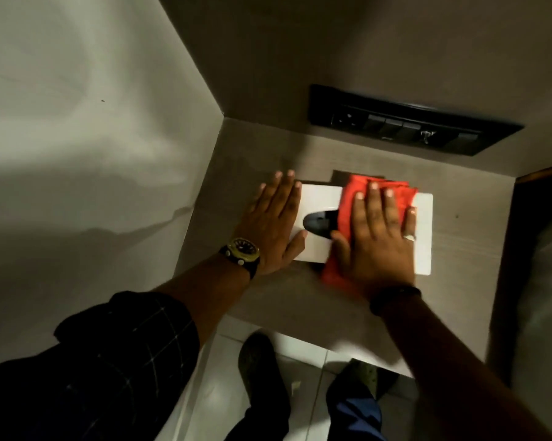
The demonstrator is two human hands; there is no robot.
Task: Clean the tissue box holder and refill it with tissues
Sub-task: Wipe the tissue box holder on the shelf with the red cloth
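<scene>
A white tissue box holder [424,237] with a dark oval slot [316,222] in its top lies flat on a small wooden shelf [262,300]. My left hand [276,224] rests flat on the holder's left end, fingers spread, a watch on the wrist. My right hand [379,240] presses a folded red cloth [347,198] flat onto the top of the holder, covering the middle and part of the slot. No tissues show in the slot.
A black switch and socket panel [408,122] sits on the wall just behind the shelf. A pale wall [77,154] closes the left side. A dark wooden edge [541,176] stands at right. My shoes [262,367] are on the tiled floor below.
</scene>
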